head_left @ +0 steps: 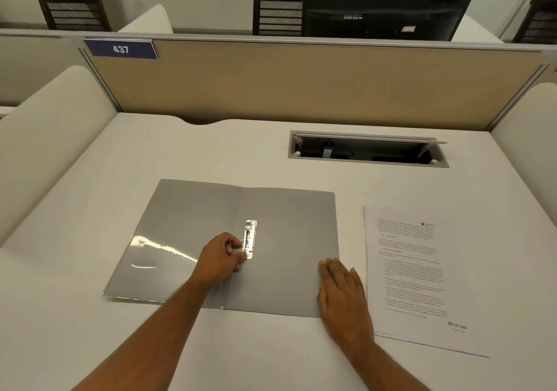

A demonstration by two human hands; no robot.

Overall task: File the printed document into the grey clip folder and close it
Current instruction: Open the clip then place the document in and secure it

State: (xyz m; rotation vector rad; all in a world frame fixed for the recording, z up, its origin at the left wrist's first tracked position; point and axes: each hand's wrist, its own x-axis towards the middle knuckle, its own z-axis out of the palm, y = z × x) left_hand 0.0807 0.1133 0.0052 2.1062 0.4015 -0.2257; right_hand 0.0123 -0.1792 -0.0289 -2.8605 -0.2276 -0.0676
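Observation:
The grey clip folder lies open and flat on the white desk, its spine running away from me. A metal clip sits just right of the spine. My left hand pinches the lower end of that clip with thumb and fingers. My right hand rests flat, palm down, on the folder's right edge near its front corner. The printed document, a thin stack of white pages with text and a stamp at the bottom, lies on the desk just right of the folder, untouched.
An open cable hatch is sunk into the desk behind the document. A beige partition with a "437" label closes the back. White side panels flank the desk. A monitor and chairs stand beyond.

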